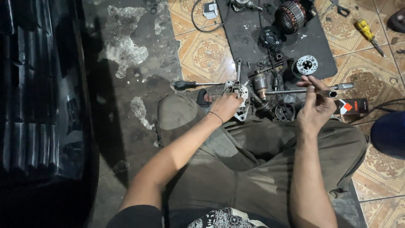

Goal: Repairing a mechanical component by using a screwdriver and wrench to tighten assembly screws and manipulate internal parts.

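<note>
I sit cross-legged on the floor. My left hand (225, 105) grips a silver metal housing (241, 93) that rests in front of my knee. My right hand (315, 103) is closed around a long metal socket wrench (295, 90) held level, its shaft pointing left toward the housing. A small armature (260, 83) and a round black part (284, 112) lie between my hands. A black-handled screwdriver (192, 84) lies to the left of the housing.
A black mat (249, 33) holds a copper-wound stator (290, 16), a round plate (306, 64) and small parts. A yellow screwdriver (367, 33) lies on the patterned tiles at right. A small box (353, 106) sits by my right hand. Dark panels (38, 93) stand at left.
</note>
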